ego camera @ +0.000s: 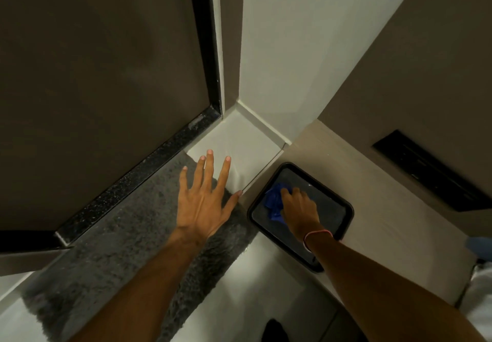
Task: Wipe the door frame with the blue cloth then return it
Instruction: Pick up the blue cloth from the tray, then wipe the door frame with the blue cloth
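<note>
A crumpled blue cloth (274,201) lies in a dark tray (338,203) on the floor at the right. My right hand (299,205) rests on the cloth with its fingers curled over it; a thin pink band circles the wrist. My left hand (205,195) hovers with fingers spread wide over the grey mat and the white floor corner, holding nothing. The door frame (210,43), a black strip with a white edge, runs up from the corner beside the dark door (101,75).
A shaggy grey mat (119,256) lies along the black threshold (138,171). A white wall (292,48) with a skirting meets a brown panel at the right, which carries a black slot (428,171). Something dark (274,331) shows at the bottom edge.
</note>
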Demonstrator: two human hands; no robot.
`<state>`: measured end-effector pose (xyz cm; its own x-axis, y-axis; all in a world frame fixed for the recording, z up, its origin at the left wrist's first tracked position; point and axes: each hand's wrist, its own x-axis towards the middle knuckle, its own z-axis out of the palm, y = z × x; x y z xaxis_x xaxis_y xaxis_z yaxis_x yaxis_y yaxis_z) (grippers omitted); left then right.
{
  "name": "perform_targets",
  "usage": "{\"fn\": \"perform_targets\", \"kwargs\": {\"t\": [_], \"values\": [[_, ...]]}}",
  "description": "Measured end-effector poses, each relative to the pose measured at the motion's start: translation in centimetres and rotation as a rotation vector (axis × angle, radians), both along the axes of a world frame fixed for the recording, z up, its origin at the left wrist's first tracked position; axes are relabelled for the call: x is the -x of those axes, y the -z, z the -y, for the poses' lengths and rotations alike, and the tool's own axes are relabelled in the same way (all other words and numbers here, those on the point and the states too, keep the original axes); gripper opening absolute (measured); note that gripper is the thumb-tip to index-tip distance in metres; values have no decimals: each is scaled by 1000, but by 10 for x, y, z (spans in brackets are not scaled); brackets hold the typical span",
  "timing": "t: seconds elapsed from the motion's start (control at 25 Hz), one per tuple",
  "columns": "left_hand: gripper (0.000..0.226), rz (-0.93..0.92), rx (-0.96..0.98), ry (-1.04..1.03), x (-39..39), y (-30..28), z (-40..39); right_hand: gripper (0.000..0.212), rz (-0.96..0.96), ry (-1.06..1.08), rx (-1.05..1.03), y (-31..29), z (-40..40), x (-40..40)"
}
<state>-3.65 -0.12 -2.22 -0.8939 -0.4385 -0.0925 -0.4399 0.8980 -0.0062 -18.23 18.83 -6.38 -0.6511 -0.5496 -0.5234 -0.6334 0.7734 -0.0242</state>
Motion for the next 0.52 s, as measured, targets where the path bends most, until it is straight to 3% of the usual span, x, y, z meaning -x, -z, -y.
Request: {"fn": "perform_targets", "kwargs": {"t": [0.24, 0.52], "values": [[83, -65, 117, -19, -13, -75, 34, 45, -73, -13, 130, -72, 9, -3], [82, -265, 349, -113, -26, -265, 104, 30, -400, -139, 370, -278, 105, 6]]}}
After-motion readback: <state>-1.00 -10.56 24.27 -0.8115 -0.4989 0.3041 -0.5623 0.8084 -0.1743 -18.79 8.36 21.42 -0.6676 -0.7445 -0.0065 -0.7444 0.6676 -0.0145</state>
